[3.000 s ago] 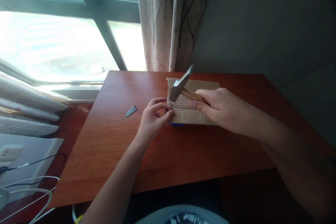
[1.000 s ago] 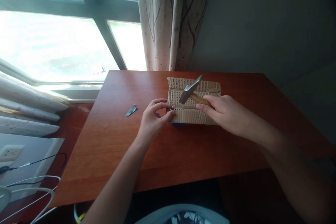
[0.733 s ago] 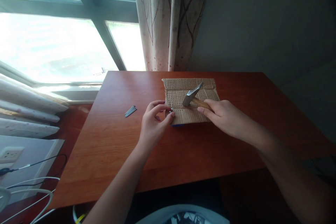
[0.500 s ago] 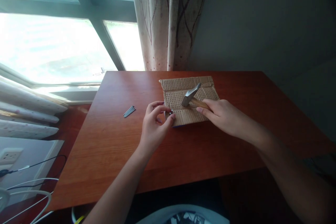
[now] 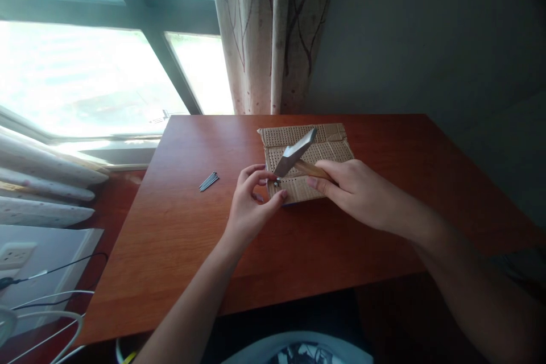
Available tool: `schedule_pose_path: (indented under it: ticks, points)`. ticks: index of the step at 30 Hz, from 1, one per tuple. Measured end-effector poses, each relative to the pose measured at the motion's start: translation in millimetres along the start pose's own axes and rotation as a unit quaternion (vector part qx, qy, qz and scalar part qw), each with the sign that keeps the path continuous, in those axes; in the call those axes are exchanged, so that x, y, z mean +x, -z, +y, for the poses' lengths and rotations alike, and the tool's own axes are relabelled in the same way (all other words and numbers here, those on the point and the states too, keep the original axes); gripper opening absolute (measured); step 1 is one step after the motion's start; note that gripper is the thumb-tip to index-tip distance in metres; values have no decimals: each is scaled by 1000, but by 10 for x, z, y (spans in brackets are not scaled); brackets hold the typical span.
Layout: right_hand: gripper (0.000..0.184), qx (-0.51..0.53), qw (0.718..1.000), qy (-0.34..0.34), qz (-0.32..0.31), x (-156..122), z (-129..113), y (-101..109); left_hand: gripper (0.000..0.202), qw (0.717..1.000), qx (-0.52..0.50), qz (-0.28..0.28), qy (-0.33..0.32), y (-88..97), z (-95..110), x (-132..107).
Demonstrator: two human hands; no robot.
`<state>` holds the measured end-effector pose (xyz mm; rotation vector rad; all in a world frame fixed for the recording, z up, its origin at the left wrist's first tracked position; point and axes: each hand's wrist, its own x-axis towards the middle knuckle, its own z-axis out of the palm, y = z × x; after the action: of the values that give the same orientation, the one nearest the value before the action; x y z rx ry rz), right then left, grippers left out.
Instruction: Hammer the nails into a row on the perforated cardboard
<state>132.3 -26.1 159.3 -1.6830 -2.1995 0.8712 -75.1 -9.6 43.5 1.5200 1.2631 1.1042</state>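
Note:
A piece of perforated cardboard [image 5: 328, 148] lies on the reddish wooden table [image 5: 179, 227], with something blue under its near edge. My right hand [image 5: 354, 190] is wrapped round the wooden handle of a small hammer [image 5: 295, 153], whose metal head hangs just above a nail [image 5: 277, 183] at the cardboard's near left corner. My left hand [image 5: 251, 205] pinches that nail between thumb and forefinger, holding it upright on the cardboard.
A small bundle of loose nails [image 5: 209, 181] lies on the table to the left. A window and a patterned curtain [image 5: 273, 34] stand behind. At the lower left are a wall socket [image 5: 15, 253] and several cables.
The hammer head has come down and leftward, from over the cardboard's middle to just above the nail. The cardboard has turned slightly. My left hand has stayed on the nail.

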Motion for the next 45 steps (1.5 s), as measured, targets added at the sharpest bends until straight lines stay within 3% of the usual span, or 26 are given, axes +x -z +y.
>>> schedule_pose_path:
  ticks: [16, 24, 33, 39, 45]
  points:
    - [33, -25, 999, -21, -34, 12, -20, -34, 30, 1000, -1, 0, -1, 4, -10, 0]
    - [34, -7, 1000, -25, 16, -32, 29, 0, 25, 1000, -2, -4, -12, 11, 5, -7]
    - [39, -14, 989, -92, 114, -131, 483, 51, 22, 1000, 8, 2, -30, 24, 24, -15]
    - [40, -42, 962, -161, 219, -204, 886, 54, 15, 987, 78, 44, -133, 45, 34, -28]
    - [40, 13, 951, -200, 236, -154, 1153, -6, 10, 971, 123, 64, -194, 36, 15, -28]
